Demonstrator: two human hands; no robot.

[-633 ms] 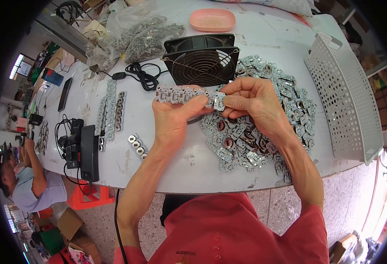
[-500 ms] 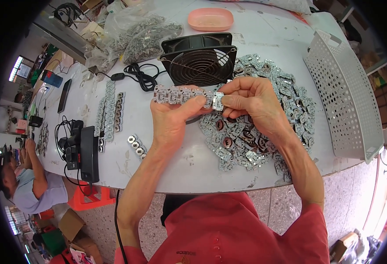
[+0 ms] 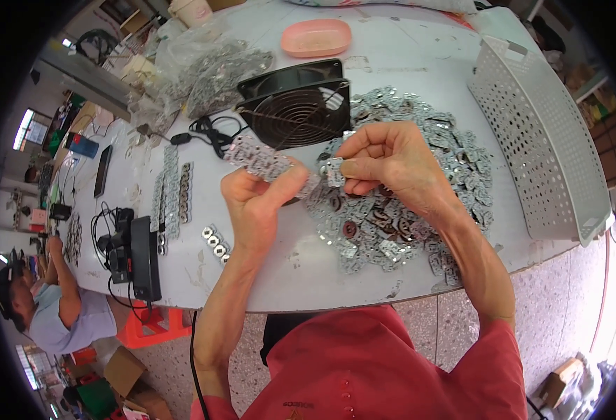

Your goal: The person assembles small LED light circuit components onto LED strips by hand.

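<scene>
My left hand (image 3: 255, 203) is closed on a strip of linked metal plates (image 3: 255, 158), the thumb pressed on its near end. The strip slants down to the right, with rows of small raised parts on its face. Just right of it, my right hand (image 3: 404, 166) pinches a small square metal plate (image 3: 334, 172) between thumb and fingers. A narrow gap seems to lie between plate and strip. Beneath and beyond my right hand spreads a heap of loose metal plates (image 3: 462, 164), some with brown round parts. Finished-looking strips (image 3: 171, 183) and a short strip (image 3: 215, 243) lie to the left.
A black fan (image 3: 297, 115) stands beyond my hands, its cord (image 3: 217, 134) coiled beside it. Further back are a pink dish (image 3: 316, 38) and plastic bags of metal parts (image 3: 227, 80). A grey perforated basket (image 3: 542, 133) stands right. A power strip (image 3: 144, 259) and a co-worker (image 3: 63, 301) are left.
The small plate was against the strip's right end and now sits apart from it. The strip has tilted, its right end lower. The whole view has shifted slightly.
</scene>
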